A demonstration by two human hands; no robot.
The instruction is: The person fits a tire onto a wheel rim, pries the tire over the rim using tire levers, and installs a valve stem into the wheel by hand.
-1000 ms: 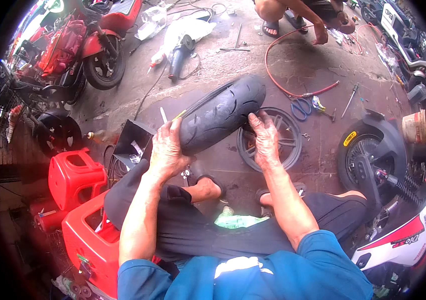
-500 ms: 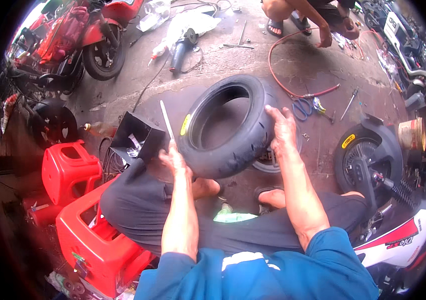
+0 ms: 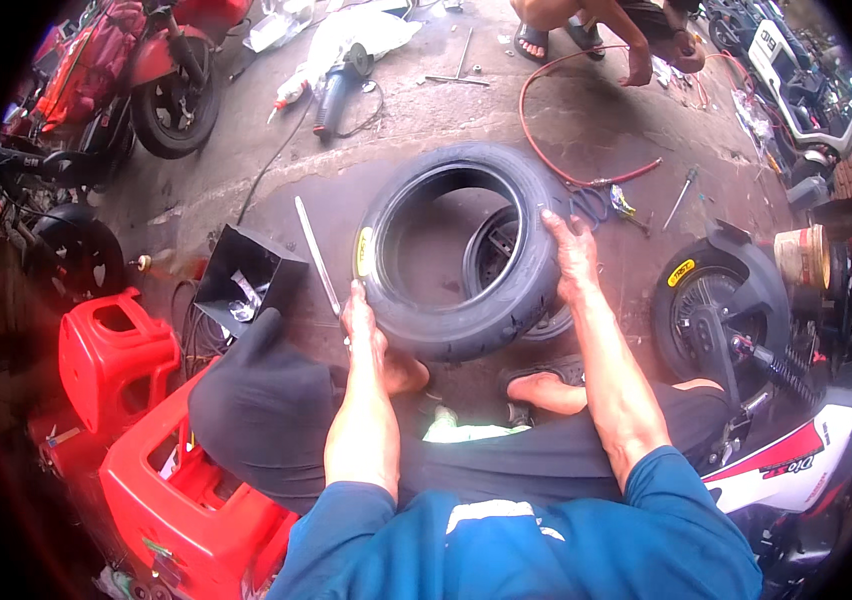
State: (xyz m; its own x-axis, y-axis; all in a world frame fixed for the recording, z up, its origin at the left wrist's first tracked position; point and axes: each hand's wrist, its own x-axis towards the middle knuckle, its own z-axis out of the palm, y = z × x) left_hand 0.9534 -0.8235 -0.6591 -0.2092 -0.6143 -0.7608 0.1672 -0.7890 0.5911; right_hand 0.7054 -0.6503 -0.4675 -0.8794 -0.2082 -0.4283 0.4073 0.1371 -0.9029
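Hard grey and brown ground [image 3: 446,115] spreads out under everything, with bits and tools lying all over it. Closest are the person's teal shirt [image 3: 526,545] and dark cloth trousers [image 3: 476,470]. Two shiny red plastic stools stand on the left, a big one [image 3: 171,505] near and a small one [image 3: 96,375] just past it.

Past the knees, a round black rubber tyre [image 3: 446,335] with a yellow label [image 3: 364,253] is held between both hands, tipped so its hole shows. The left hand [image 3: 361,320] holds its left edge; most of those fingers are hidden, so I cannot tell if they are spread or together. The right hand [image 3: 574,258] grips the right edge, with two fingertips a little apart and the others hard to see.

Through the hole and below it peeks a dark grey metal wheel rim [image 3: 494,250]. Left of the tyre are a long flat silver bar [image 3: 318,258] and an open black box [image 3: 281,272] with small things inside. Farther on, a thin red hose [image 3: 606,183] curls on the ground. Farther still lie a dark power tool [image 3: 334,95] and, near the top, another person's hand [image 3: 636,67] hangs down.
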